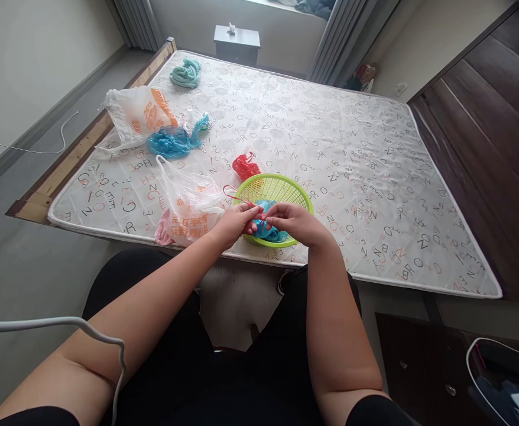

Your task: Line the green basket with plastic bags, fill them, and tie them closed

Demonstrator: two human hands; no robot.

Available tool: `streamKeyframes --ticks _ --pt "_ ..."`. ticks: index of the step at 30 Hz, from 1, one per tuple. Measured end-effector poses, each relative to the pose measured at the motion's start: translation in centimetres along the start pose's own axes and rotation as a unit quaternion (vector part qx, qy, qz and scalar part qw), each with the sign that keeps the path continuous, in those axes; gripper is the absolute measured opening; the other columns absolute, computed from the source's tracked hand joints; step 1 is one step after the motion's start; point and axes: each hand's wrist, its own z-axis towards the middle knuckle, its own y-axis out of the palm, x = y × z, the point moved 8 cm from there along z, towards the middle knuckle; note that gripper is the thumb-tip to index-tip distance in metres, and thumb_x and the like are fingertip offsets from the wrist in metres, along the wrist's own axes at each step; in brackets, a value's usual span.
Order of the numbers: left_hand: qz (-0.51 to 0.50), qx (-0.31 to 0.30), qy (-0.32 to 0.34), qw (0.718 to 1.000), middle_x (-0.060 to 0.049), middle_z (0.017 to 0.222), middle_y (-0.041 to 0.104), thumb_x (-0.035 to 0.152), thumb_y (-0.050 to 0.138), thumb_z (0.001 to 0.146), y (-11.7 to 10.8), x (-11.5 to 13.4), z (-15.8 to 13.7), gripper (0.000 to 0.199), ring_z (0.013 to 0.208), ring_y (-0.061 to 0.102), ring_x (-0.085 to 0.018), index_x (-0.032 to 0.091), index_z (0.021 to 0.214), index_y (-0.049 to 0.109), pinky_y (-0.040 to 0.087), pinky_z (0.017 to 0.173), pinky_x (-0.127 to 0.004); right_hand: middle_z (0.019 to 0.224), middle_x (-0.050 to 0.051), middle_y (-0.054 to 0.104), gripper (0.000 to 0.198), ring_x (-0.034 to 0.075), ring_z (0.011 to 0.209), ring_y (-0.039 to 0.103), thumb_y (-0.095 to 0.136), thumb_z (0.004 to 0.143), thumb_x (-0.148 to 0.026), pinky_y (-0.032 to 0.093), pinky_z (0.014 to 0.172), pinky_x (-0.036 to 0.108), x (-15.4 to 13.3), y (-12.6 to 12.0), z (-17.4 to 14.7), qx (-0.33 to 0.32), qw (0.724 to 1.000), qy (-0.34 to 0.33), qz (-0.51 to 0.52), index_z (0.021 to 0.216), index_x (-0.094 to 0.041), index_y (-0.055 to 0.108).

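Observation:
My left hand [237, 223] and my right hand [292, 220] meet above a lime-green plastic basket [277, 178], fingertips pinched close together. Between them is a twisted red plastic bag [263, 217], with a thin red loop standing out past the left hand's fingers. Much of it is hidden by my fingers. Under the hands, blue plastic bags [271, 235] lie inside the basket. Just behind the basket rests a crumpled red bag [245, 167]. To the left of my left hand stands a white translucent bag [188, 204] with orange print.
The basket stands near the front edge of a lettered mattress [352, 177]. Farther left lie a blue plastic bag [169, 142], another orange-printed white bag [135, 112] and a pale green cloth [185, 73]. A pink cloth [164, 228] pokes out at the front. A white cable [64, 322] crosses my left arm.

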Motion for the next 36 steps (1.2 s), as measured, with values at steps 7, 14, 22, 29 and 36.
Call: streamKeyframes --ticks 7,14,22,29,36 --pt "-0.134 -0.032 -0.040 0.990 0.001 0.074 0.065 0.022 0.080 0.092 0.2 -0.5 0.0 0.017 0.052 0.058 -0.004 0.010 0.100 0.071 0.046 0.045 -0.012 0.085 0.002 0.071 0.023 0.017 0.079 0.063 0.077 0.085 -0.046 0.050 0.072 0.032 0.7 1.3 0.5 -0.038 0.998 -0.004 -0.058 0.084 -0.024 0.072" --pt "-0.189 -0.055 -0.039 0.980 -0.004 0.086 0.073 0.016 0.074 0.096 0.3 0.1 0.1 0.006 0.074 0.072 -0.008 0.010 0.095 0.073 0.059 0.071 -0.016 0.083 0.002 0.070 0.032 0.016 0.076 0.060 0.067 0.092 -0.053 0.046 0.070 0.031 0.4 0.1 0.2 0.013 0.992 0.010 -0.123 0.084 -0.023 0.069" --pt "0.063 -0.078 0.046 0.994 -0.009 0.093 0.077 0.045 0.090 0.080 0.4 0.7 0.0 0.037 0.089 0.070 -0.016 0.012 0.093 0.080 0.055 0.087 -0.029 0.083 0.002 0.069 0.023 0.016 0.076 0.060 0.062 0.092 -0.042 0.048 0.075 0.032 -0.1 -2.1 0.5 0.155 0.986 -0.009 -0.064 0.095 -0.021 0.070" --pt "0.338 -0.095 0.226 0.909 -0.006 0.082 0.069 0.049 0.074 0.090 2.3 3.2 -1.5 0.035 0.084 0.063 -0.020 0.018 0.073 0.077 0.050 0.081 -0.031 0.092 0.003 0.071 0.024 0.018 0.084 0.064 0.058 0.091 -0.036 0.050 0.078 0.033 0.2 -2.5 1.0 0.194 0.977 -0.050 -0.069 0.105 -0.023 0.072" --pt "0.355 -0.098 0.305 0.878 -0.009 0.093 0.074 0.037 0.073 0.091 2.7 4.4 -2.6 0.020 0.092 0.067 -0.022 0.022 0.079 0.080 0.053 0.090 -0.035 0.112 0.002 0.076 0.031 0.021 0.105 0.067 0.058 0.090 -0.027 0.050 0.096 0.036 0.4 0.6 1.2 0.028 0.989 -0.049 -0.136 0.115 -0.028 0.076"
